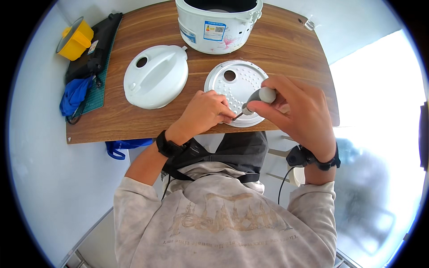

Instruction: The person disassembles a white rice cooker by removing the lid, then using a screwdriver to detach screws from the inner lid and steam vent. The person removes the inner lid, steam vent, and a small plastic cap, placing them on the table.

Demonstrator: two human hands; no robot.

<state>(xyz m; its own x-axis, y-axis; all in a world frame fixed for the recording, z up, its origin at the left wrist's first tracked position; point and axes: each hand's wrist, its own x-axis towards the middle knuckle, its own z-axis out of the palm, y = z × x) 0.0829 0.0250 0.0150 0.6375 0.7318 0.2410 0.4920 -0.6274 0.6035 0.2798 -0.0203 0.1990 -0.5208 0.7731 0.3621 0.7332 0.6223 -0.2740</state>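
A round metal inner lid [244, 85] with raised dots and one hole lies near the table's front edge. My right hand [297, 109] grips a screwdriver [261, 96] by its grey handle, and the shaft slants down to the lid's near rim. Beside that tip, the fingers of my left hand [208, 110] press together on the rim; whether they pinch something small there is hidden. To the left rests a white plastic outer lid [156, 77] with a moulded handle and a round hole. Behind both stands a white rice cooker body [217, 27] without a lid.
At the left, a green cutting mat [96, 96] carries a black case [96, 53], a yellow container [77, 39] and a blue cloth [75, 96]. A small clear object [309, 24] sits at the far right edge of the wooden table [295, 58]. A blue bag [127, 145] hangs below the front edge.
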